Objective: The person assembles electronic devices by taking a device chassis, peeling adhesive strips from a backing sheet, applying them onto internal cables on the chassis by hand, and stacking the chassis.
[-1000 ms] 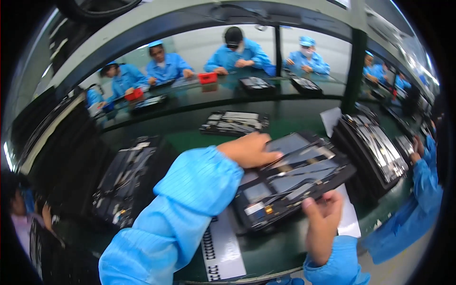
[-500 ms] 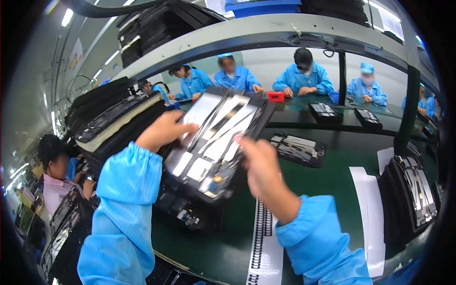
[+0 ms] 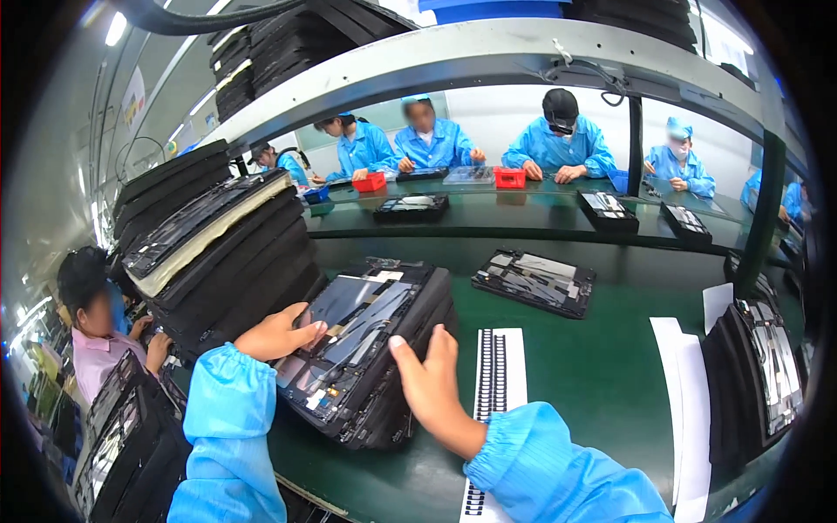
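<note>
A black tray holding an opened tablet [image 3: 353, 305], its silver and dark inner parts showing, tops a stack of black foam trays [image 3: 427, 318] in front of me. My left hand [image 3: 277, 335] is closed at the tablet's left edge, thumb over the top; its lower fingers are hidden. My right hand [image 3: 433, 381] is at the stack's right side, thumb and fingers apart, holding nothing. Beyond it, another opened tablet [image 3: 536, 283] lies flat on the green table [image 3: 575, 375].
A taller pile of black trays [image 3: 235, 270] rises at the left. Ring-bound white sheets [image 3: 514, 370] lie right of the stack; white paper strips [image 3: 689, 410] and more trays [image 3: 741, 383] stand far right. A metal beam [image 3: 488, 57] crosses above. Co-workers in blue sit across.
The top tablet has come down from its raised, tilted position onto the stack. My right hand has let go of its right edge and moved down and left.
</note>
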